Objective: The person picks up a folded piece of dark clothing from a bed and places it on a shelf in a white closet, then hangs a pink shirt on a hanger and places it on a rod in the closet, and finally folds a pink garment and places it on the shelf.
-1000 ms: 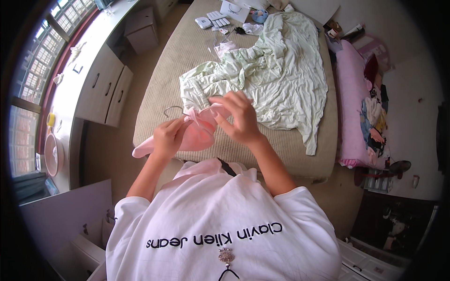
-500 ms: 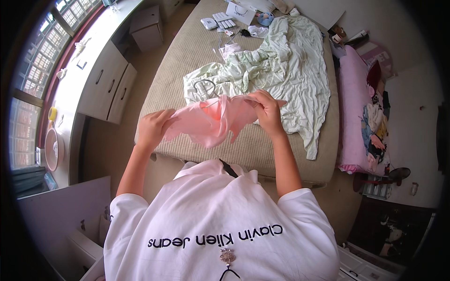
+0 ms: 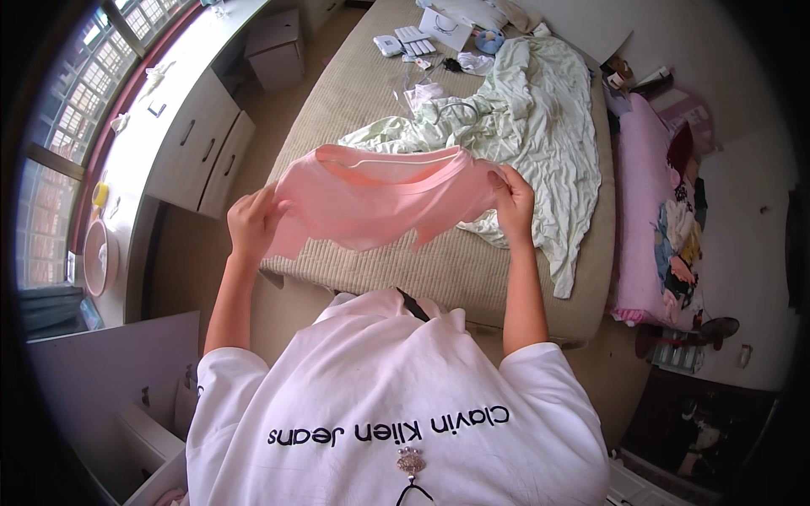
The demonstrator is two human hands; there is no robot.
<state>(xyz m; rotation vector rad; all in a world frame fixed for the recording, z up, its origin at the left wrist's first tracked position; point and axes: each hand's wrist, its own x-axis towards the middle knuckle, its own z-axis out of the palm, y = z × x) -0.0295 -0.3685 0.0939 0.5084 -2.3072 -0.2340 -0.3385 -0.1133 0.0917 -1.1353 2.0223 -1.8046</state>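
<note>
A pink short top (image 3: 371,207) is stretched between my two hands above the near part of the bed, its wide neckline facing up. My left hand (image 3: 251,221) is closed on its left side, near the shoulder. On the other side my right hand (image 3: 515,202) pinches the fabric with thumb and fingers. A thin pale bar (image 3: 401,160) runs across inside the neckline, and beyond it a grey curved hook (image 3: 458,108) shows against the bedding; together they look like a clothes hanger. The lower hem hangs loose and uneven.
A bed (image 3: 337,101) with a beige ribbed cover lies ahead, a rumpled pale green sheet (image 3: 548,160) along its right. White boxes (image 3: 413,38) sit at its far end. Cabinets (image 3: 190,139) line the left; a pink bed (image 3: 639,185) with piled clothes (image 3: 679,228) stands right.
My hands have moved apart, and the bunched pink top is now spread wide with its neckline opened. The grey hook has shifted right and farther away.
</note>
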